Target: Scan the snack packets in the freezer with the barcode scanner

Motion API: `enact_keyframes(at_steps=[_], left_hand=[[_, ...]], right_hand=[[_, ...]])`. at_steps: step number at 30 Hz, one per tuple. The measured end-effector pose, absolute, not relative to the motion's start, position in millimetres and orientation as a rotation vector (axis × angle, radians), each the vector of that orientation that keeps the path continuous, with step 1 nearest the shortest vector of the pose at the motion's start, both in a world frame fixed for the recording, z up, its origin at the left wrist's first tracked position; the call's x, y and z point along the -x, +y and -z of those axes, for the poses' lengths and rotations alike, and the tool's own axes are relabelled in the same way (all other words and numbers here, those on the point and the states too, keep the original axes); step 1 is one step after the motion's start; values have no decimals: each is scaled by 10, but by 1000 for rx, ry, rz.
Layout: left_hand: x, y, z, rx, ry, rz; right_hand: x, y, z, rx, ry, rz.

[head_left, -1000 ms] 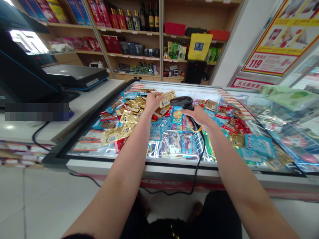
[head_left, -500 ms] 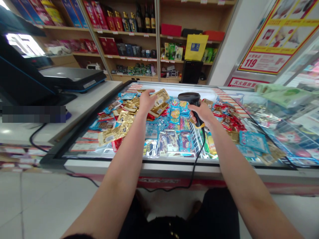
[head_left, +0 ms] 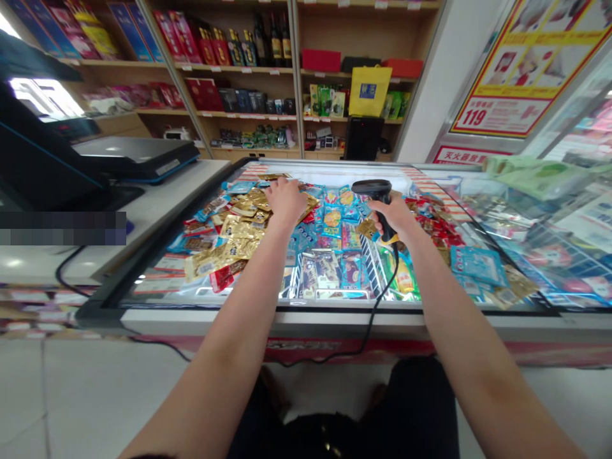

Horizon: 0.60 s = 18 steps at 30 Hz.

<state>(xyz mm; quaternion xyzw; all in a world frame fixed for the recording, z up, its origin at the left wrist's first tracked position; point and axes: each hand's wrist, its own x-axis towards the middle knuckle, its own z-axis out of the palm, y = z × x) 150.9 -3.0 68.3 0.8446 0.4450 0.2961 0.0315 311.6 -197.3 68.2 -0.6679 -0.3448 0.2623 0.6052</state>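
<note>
My left hand [head_left: 287, 201] is over the pile of gold snack packets [head_left: 241, 229], fingers apart and pointing down, touching or just above the packets. No packet shows in its grasp, though its fingertips are partly hidden. One gold packet [head_left: 310, 205] lies partly under its right side. My right hand [head_left: 399, 217] is wrapped round the handle of a black barcode scanner [head_left: 371, 187], held above the freezer top. Just left of the scanner's handle lies another gold packet [head_left: 367, 227]. A heap of red and brown packets [head_left: 437, 223] is right of my right hand.
The glass-topped chest freezer [head_left: 335, 317] has wire baskets of ice creams [head_left: 327, 271] inside. Blue packets [head_left: 478, 266] lie at right. The scanner's cable [head_left: 377, 319] hangs over the front edge. A scale [head_left: 138, 153] stands on the left counter, and stocked shelves [head_left: 246, 67] are behind.
My left hand has let go of the gold packet it held up and now reaches down over the pile. The scanner, in my right hand, has shifted slightly right.
</note>
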Motion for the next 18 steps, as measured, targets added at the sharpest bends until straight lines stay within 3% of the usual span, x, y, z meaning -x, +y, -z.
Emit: enact_keyframes(at_steps=[12,18], left_hand=[[-2758,-732,-586,-2693,858,-550],[-3305,-823,-397,-2580,841,-585]], right_hand=[[-3608,-2446,-713,1615,-546,-421],[-3707,-2487,-660,1620,-530,-366]])
